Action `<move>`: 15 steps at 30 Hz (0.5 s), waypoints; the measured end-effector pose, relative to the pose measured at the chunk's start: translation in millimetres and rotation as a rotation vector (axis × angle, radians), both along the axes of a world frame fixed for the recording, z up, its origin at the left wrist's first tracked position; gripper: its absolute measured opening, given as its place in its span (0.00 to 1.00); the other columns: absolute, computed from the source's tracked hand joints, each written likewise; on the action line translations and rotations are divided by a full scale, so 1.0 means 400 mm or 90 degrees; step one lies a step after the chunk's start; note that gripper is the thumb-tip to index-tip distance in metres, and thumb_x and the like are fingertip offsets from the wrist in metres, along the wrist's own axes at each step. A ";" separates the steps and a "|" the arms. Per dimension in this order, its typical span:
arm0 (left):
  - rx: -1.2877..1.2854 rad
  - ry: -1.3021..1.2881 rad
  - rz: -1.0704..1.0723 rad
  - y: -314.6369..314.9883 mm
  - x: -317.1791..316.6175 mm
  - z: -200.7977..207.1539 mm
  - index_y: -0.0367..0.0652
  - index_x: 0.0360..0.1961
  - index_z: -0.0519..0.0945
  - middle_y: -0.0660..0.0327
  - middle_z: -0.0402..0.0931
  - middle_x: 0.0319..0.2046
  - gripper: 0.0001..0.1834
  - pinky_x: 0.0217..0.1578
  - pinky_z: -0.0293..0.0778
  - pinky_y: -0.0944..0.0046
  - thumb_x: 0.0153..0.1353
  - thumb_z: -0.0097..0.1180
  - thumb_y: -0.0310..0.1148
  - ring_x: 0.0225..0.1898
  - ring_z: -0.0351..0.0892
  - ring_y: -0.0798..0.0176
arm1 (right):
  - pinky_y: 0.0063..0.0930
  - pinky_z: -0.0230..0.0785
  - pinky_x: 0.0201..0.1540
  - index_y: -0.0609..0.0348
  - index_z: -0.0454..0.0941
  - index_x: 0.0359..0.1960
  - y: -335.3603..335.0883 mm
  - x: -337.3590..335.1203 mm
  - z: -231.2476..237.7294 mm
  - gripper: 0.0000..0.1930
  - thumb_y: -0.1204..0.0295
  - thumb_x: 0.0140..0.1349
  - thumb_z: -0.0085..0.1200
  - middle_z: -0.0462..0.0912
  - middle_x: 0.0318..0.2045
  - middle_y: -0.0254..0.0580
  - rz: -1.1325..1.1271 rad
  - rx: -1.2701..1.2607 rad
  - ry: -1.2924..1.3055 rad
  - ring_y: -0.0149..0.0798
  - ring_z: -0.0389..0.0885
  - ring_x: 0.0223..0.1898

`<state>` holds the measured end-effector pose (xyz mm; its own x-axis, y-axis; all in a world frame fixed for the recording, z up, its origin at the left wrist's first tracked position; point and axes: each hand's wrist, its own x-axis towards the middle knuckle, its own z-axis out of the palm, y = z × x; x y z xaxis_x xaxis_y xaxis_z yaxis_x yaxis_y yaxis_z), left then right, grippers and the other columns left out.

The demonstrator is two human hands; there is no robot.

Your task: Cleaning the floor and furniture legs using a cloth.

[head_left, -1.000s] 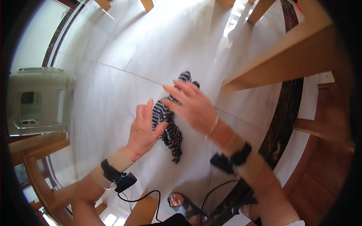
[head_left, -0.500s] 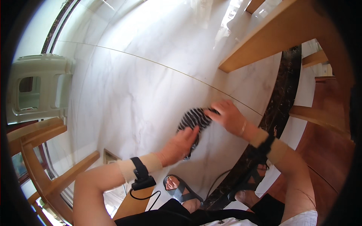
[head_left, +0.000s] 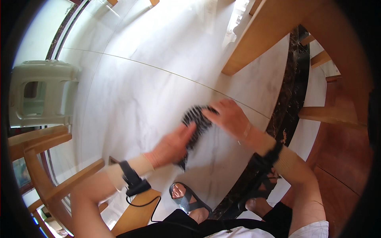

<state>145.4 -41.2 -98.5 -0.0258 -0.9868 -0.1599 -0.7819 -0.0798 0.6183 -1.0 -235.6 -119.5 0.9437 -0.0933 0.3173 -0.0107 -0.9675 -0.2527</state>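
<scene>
Striped cloth (head_left: 199, 117), black and pale grey, one piece: a second ago loosely spread across the floor joint, now bunched between both hands, on the near side of that joint in the view; whether it touches the floor cannot be told. Left hand (head_left: 171, 146), then spread with fingers raised, now clamped on the cloth's lower left part, thumb uppermost, other fingers mostly hidden. Right hand (head_left: 231, 118): clamped on the upper right end, thumb pointing left, knuckles up; slight blur on both. Forearms: two, elbows bent, converging from the lower corners, each with a beige cuff and a black wrist device (head_left: 135, 184). Near: one grey cross-strap sandal (head_left: 191, 201), worn, below the cloth; black cable by the left forearm. Middle: white marbled floor (head_left: 135, 99); wooden chair (head_left: 41, 168), left; dark stone border (head_left: 289, 95), right, passing beneath the right forearm. Farther: pale green stool (head_left: 55, 97), left; thick wooden leg (head_left: 254, 43), upper right, beyond the right hand and apart from it.
</scene>
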 end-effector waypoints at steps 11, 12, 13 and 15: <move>0.021 -0.134 0.083 -0.118 0.170 -0.086 0.38 0.62 0.58 0.48 0.64 0.40 0.40 0.41 0.70 0.53 0.42 0.52 0.24 0.41 0.69 0.44 | 0.34 0.66 0.40 0.46 0.78 0.36 -0.124 0.125 -0.128 0.09 0.74 0.52 0.52 0.73 0.33 0.35 -0.017 0.100 0.017 0.39 0.74 0.38; 0.010 -0.122 0.039 -0.109 0.119 -0.088 0.38 0.62 0.58 0.49 0.64 0.40 0.40 0.40 0.71 0.54 0.42 0.53 0.24 0.40 0.69 0.45 | 0.35 0.66 0.40 0.47 0.78 0.38 -0.106 0.042 -0.134 0.11 0.74 0.52 0.52 0.73 0.33 0.37 -0.011 0.127 0.030 0.41 0.74 0.38; 0.014 -0.123 0.002 -0.070 0.071 -0.084 0.37 0.61 0.59 0.49 0.65 0.40 0.40 0.39 0.71 0.54 0.42 0.54 0.25 0.39 0.69 0.46 | 0.35 0.65 0.40 0.49 0.78 0.39 -0.058 -0.019 -0.136 0.11 0.74 0.52 0.52 0.73 0.33 0.38 0.001 0.114 0.015 0.41 0.73 0.38; 0.027 -0.128 -0.085 -0.015 -0.021 -0.083 0.36 0.61 0.60 0.52 0.65 0.39 0.38 0.37 0.71 0.56 0.44 0.55 0.27 0.36 0.69 0.49 | 0.36 0.65 0.41 0.51 0.77 0.40 0.024 -0.156 -0.103 0.12 0.73 0.51 0.53 0.73 0.36 0.40 0.029 0.101 0.044 0.42 0.73 0.38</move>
<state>137.1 -47.2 -131.6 -0.1194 -0.9689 -0.2167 -0.8941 0.0100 0.4478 -63.2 -226.1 -160.7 0.9674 -0.0932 0.2355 0.0097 -0.9154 -0.4023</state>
